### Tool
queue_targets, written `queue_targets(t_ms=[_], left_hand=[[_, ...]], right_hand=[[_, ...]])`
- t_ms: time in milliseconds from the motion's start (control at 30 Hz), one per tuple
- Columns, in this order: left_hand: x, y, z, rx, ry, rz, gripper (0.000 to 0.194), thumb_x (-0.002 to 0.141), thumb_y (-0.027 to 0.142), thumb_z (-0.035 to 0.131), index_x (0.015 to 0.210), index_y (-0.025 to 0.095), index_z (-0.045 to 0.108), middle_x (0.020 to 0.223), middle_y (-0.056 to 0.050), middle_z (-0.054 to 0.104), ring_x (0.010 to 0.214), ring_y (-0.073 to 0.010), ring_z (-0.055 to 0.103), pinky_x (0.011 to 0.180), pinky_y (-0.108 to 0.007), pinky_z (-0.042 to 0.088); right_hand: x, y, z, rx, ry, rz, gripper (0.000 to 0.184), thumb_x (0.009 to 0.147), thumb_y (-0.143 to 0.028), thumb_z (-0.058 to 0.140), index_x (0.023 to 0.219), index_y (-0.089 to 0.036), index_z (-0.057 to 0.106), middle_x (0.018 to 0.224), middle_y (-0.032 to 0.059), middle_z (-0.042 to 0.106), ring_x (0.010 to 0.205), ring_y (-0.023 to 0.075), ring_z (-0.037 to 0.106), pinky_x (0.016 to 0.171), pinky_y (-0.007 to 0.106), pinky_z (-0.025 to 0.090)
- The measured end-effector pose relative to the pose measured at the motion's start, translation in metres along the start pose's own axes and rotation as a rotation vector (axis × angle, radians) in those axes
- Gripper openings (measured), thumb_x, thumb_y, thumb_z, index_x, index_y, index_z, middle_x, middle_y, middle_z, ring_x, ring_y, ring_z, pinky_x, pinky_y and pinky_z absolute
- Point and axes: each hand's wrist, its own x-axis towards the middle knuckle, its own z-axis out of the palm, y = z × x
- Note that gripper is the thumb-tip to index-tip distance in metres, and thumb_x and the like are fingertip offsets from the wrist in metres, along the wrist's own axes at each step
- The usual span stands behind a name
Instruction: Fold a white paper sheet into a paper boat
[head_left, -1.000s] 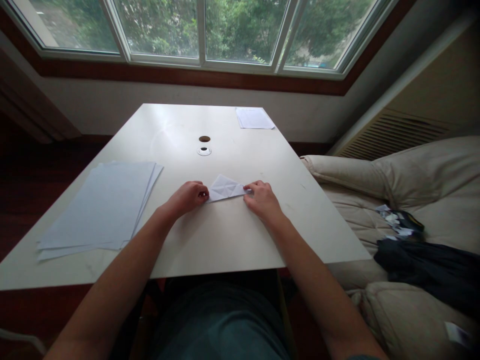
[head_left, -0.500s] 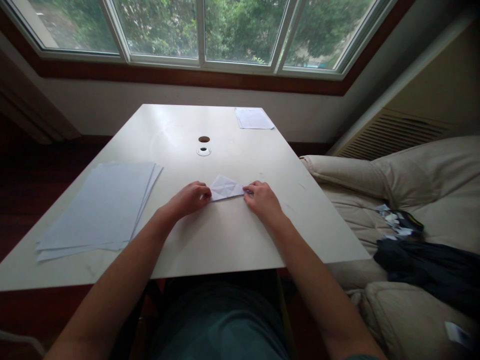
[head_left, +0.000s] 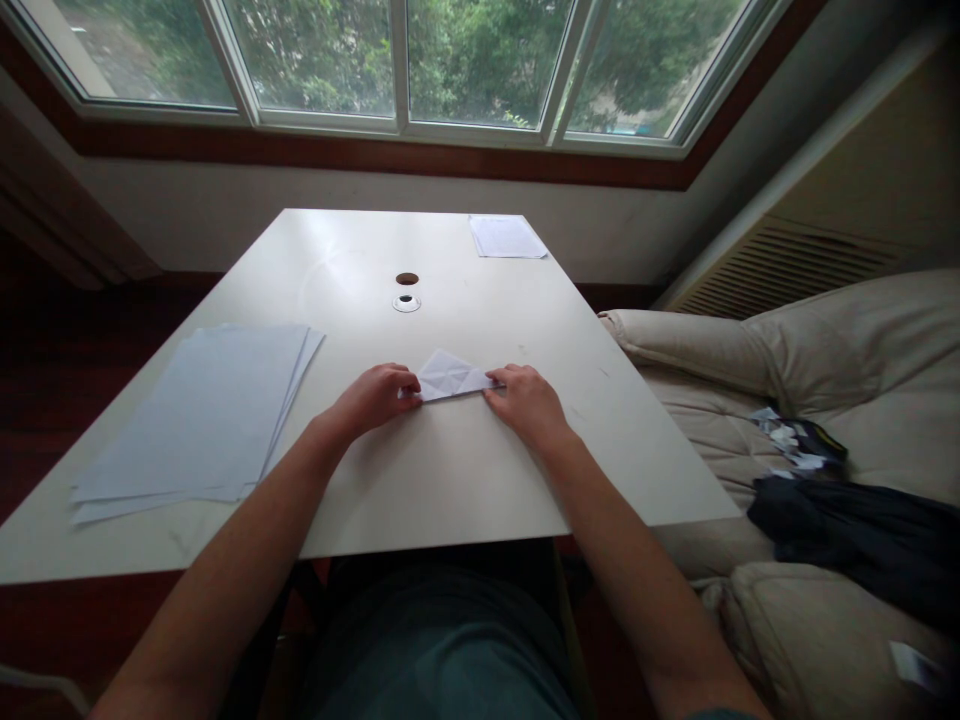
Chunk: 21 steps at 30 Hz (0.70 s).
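A small piece of folded white paper (head_left: 451, 377), creased and peaked at the top, is held at the middle of the white table (head_left: 420, 470). My left hand (head_left: 382, 395) is closed in a pinch on its left end. At the right end, my right hand (head_left: 525, 400) pinches the paper between thumb and fingers. Both fingertips cover the paper's ends, so the tips of its corners are partly hidden. Its lower edge runs nearly straight between the two hands, tilted slightly up to the right.
Large white sheets (head_left: 199, 415) lie in a stack on the left of the table. A smaller stack of papers (head_left: 508, 238) rests at the far right corner. Beyond the paper are a round hole (head_left: 407, 279) and a ring cap (head_left: 406, 303). A beige sofa (head_left: 690, 350) stands to the right.
Both hands keep hold of the folded paper in nearly the same place. My left fingers have shifted very slightly along its left end.
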Motion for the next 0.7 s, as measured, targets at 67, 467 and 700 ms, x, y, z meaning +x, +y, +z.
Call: queue_targets(t_ms=[67, 467, 700], left_hand=[[-0.0002, 0.0004, -0.0001, 0.001, 0.004, -0.002, 0.011, 0.083, 0.024, 0.063, 0.083, 0.017, 0.072, 0.080, -0.004, 0.068, 0.074, -0.0161, 0.060, 0.070, -0.026, 0.045], [-0.0007, 0.0017, 0.0015, 0.077, 0.020, -0.004, 0.016, 0.084, 0.027, 0.061, 0.089, 0.018, 0.072, 0.086, -0.006, 0.068, 0.077, -0.0171, 0.060, 0.072, -0.027, 0.046], [0.0006, -0.0002, 0.0040, 0.070, 0.019, 0.003, 0.019, 0.086, 0.030, 0.061, 0.090, 0.018, 0.075, 0.089, -0.007, 0.068, 0.077, -0.0170, 0.063, 0.072, -0.027, 0.048]], right_hand=[[0.0002, 0.0000, -0.0010, 0.003, -0.001, 0.000, 0.030, 0.090, -0.037, 0.059, 0.113, -0.022, 0.071, 0.105, 0.0067, 0.071, 0.101, 0.0230, 0.060, 0.087, 0.032, 0.047], [-0.0004, -0.0010, -0.0062, 0.026, -0.019, 0.024, 0.031, 0.086, -0.045, 0.066, 0.108, -0.024, 0.072, 0.101, 0.0045, 0.072, 0.097, 0.0208, 0.063, 0.079, 0.029, 0.047], [-0.0003, -0.0013, -0.0070, 0.011, -0.036, 0.030, 0.031, 0.088, -0.048, 0.064, 0.106, -0.025, 0.073, 0.098, 0.0053, 0.071, 0.096, 0.0212, 0.063, 0.078, 0.029, 0.046]])
